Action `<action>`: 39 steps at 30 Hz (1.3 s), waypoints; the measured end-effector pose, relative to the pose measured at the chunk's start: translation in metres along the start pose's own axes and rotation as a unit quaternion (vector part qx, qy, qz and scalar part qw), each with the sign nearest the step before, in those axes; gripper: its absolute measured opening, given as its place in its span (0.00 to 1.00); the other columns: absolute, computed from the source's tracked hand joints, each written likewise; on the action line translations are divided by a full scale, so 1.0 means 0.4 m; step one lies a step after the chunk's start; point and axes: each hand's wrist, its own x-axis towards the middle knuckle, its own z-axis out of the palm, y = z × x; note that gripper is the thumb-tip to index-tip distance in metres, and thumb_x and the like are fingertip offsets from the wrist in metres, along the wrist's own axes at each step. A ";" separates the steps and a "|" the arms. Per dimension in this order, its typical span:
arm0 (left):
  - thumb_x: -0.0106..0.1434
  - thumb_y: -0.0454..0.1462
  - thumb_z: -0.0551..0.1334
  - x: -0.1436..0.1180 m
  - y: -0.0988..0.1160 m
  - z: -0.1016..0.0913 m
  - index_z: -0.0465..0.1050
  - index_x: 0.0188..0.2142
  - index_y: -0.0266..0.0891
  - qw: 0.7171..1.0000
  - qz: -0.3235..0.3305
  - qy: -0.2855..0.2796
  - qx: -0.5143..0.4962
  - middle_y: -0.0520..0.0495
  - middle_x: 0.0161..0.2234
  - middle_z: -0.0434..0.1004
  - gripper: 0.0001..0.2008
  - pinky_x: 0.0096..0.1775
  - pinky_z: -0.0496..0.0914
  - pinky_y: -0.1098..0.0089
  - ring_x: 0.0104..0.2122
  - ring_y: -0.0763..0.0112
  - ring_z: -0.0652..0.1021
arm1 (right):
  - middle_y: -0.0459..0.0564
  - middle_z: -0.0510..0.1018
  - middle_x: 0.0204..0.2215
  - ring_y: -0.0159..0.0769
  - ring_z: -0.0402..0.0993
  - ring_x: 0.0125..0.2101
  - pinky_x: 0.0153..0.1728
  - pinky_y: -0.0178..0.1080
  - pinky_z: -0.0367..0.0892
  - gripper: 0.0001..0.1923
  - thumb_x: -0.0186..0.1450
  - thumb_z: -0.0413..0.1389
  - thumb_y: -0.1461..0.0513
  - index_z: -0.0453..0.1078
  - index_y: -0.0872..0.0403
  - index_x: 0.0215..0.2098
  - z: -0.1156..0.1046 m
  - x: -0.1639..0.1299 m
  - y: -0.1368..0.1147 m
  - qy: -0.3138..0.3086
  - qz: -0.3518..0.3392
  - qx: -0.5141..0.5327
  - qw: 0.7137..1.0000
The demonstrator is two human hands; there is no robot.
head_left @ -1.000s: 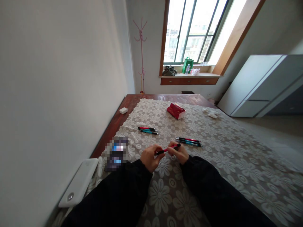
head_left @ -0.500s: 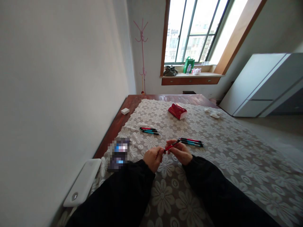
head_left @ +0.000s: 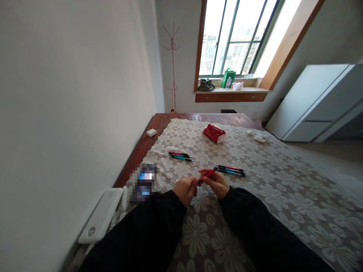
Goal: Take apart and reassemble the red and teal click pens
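A red pen with black ends (head_left: 210,173) is held slantwise between my two hands above the flowered cloth. My left hand (head_left: 185,190) is closed, thumb and fingers pinching the pen's lower end; what they cover there is hidden. My right hand (head_left: 219,186) grips the pen's barrel with thumb and fingertips, its upper end pointing away to the right. Just beyond my right hand lies a row of red, blue and black pens (head_left: 230,170). Another small group of red and blue pens (head_left: 181,156) rests farther left.
The flowered tablecloth (head_left: 195,234) covers a dark red wooden table (head_left: 195,116). A red tissue pack (head_left: 214,133) sits toward the far side, crumpled white tissue (head_left: 259,139) to its right. At left are a small white box (head_left: 151,132), a blurred-out item (head_left: 144,185) and a long white device (head_left: 101,215).
The pen has turned slightly in my hands, so more of its red barrel shows. My hands stay close to the same place, and the view has shifted a little.
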 end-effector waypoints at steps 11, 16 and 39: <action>0.71 0.44 0.46 0.001 -0.005 0.004 0.70 0.35 0.41 1.000 -0.022 0.001 0.021 0.54 0.21 0.75 0.17 0.33 0.66 0.72 0.26 0.71 0.76 | 0.48 0.78 0.30 0.37 0.74 0.32 0.35 0.42 0.69 0.15 0.57 0.66 0.58 0.73 0.52 0.41 0.019 -0.001 -0.029 0.075 -0.005 0.069 0.995; 0.67 0.42 0.55 0.001 -0.003 0.004 0.70 0.39 0.42 0.997 -0.031 0.030 0.062 0.50 0.32 0.77 0.09 0.34 0.66 0.71 0.30 0.69 0.75 | 0.46 0.76 0.32 0.38 0.76 0.33 0.30 0.39 0.71 0.16 0.56 0.67 0.59 0.71 0.49 0.42 0.003 0.008 -0.037 0.127 -0.003 0.104 0.987; 0.62 0.31 0.57 0.003 -0.028 -0.008 0.63 0.45 0.42 0.991 -0.043 0.066 0.108 0.48 0.39 0.75 0.12 0.44 0.64 0.65 0.41 0.64 0.74 | 0.44 0.77 0.29 0.38 0.79 0.31 0.32 0.41 0.75 0.17 0.53 0.68 0.60 0.71 0.50 0.39 -0.045 0.019 -0.007 0.148 0.060 0.159 0.974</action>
